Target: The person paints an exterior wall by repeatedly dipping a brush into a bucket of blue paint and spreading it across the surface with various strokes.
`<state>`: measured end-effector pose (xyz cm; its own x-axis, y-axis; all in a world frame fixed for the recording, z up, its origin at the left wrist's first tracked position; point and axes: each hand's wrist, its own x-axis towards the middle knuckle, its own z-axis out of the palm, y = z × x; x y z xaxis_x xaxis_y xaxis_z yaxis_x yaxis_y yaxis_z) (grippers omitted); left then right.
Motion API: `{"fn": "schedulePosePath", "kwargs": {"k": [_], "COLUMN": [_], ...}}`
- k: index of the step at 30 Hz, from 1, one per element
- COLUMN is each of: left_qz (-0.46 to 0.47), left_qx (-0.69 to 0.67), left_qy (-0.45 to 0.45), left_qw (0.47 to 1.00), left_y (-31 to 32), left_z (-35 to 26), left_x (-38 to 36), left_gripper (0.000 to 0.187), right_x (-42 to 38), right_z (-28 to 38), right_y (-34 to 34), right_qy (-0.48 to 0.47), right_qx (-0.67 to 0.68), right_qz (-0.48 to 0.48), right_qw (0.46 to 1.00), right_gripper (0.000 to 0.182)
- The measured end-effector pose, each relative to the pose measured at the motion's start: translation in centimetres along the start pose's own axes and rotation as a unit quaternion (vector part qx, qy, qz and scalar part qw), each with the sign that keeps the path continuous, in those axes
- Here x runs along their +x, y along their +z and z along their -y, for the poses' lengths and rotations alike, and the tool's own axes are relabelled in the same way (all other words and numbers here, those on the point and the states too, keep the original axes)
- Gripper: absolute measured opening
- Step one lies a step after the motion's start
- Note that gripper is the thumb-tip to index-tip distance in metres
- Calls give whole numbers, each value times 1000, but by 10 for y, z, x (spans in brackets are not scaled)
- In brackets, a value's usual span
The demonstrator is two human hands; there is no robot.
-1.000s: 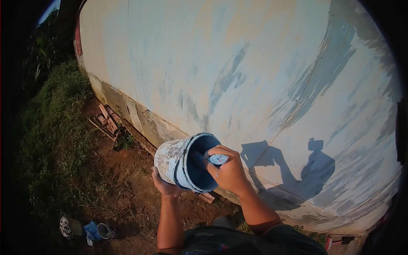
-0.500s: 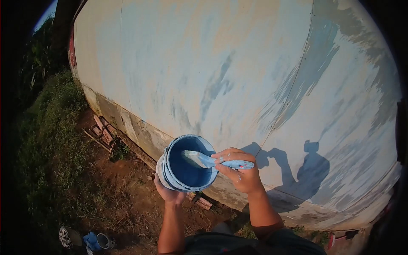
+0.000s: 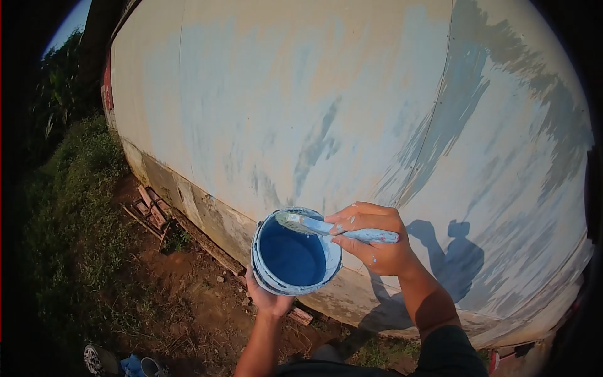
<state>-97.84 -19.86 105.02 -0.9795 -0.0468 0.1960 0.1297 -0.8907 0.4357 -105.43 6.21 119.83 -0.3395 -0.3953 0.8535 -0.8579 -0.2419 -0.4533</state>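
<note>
My left hand [image 3: 269, 298] supports a paint bucket [image 3: 257, 262] from below and the left side, its fingers partly hidden behind it. Blue paint [image 3: 292, 256] lies inside, and the rim is smeared with it. In my right hand [image 3: 375, 234] is a paintbrush [image 3: 379, 235], gripped by its paint-spotted handle. The bristles sit at the upper rim of the bucket, pointing left. Flecks of paint dot the fingers of my right hand. Beyond both hands rises a pale wall [image 3: 251, 94] with streaky blue and grey-blue patches.
Wooden boards and bricks [image 3: 151, 207] lie along the wall's base at left, beside a long timber [image 3: 207, 246]. At the lower left stand a small bucket [image 3: 152, 367] and a blue bag-like item [image 3: 132, 366]. Grass [image 3: 81, 169] covers the left side. My shadow falls on the wall.
The brush has risen from inside the bucket to its upper rim, and my right hand has moved right. The bucket has shifted slightly right and down with my left hand.
</note>
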Motion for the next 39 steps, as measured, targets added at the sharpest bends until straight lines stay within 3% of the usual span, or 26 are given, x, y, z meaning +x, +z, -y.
{"fn": "schedulePosePath", "kwargs": {"k": [9, 11, 13, 18, 24, 29, 32, 35, 39], "left_qz": [7, 9, 46, 23, 32, 70, 108, 151, 179], "left_qx": [-46, -38, -16, 1, -16, -107, -91, -84, -89], "left_qy": [-25, -30, -58, -64, -100, -166, -189, -218, -237], "left_qw": [999, 999, 997, 998, 994, 978, 972, 960, 951], "left_y": [23, 23, 22, 40, 51, 71, 94, 120, 152], "left_z": [9, 11, 14, 26, 45, 59, 66, 67, 62], "left_x": [11, 15, 16, 29, 50, 78, 109, 141, 179], "left_gripper": [82, 82, 83, 86, 89, 90, 89, 88, 87], "right_x": [16, 15, 13, 23, 35, 46, 64, 81, 112], "right_z": [12, 13, 14, 14, 19, 33, 43, 40, 44], "right_y": [-29, -30, -37, -57, -91, -119, -142, -157, -171], "right_qy": [21, -30, -29, -61, -30, -35, -47, -98, -86], "right_qx": [-28, -76, -75, -83, -96, -177, -265, -353, -387], "right_qz": [63, 15, 36, 48, 113, 94, 114, 41, 37], "right_qw": [997, 997, 996, 994, 988, 979, 956, 929, 917], "right_gripper": [22, 13, 14, 15, 19, 18, 19, 21, 19]}}
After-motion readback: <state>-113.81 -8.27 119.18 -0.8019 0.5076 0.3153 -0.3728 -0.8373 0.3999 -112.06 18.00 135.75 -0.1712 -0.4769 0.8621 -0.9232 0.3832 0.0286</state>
